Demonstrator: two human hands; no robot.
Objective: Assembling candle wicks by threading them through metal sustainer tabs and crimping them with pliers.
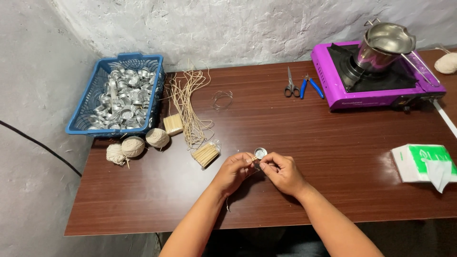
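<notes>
Both my hands meet above the near middle of the brown table [333, 157]. My left hand [234, 171] pinches a thin short stick by its end. My right hand [282, 172] pinches something small beside it, likely a thin wire or wick that trails down between the hands. A small round silver metal cup [260, 153] sits just beyond my fingertips; whether it rests on the table or on the stick I cannot tell.
A blue basket [95, 102] full of silver cups stands at the far left, with balls of string [133, 146], loose wicks [188, 102] and bundled sticks [206, 154] beside it. Scissors [291, 86], blue pliers [310, 86], a purple stove [376, 83] with a steel pot [383, 45], and a tissue pack [425, 163] lie right.
</notes>
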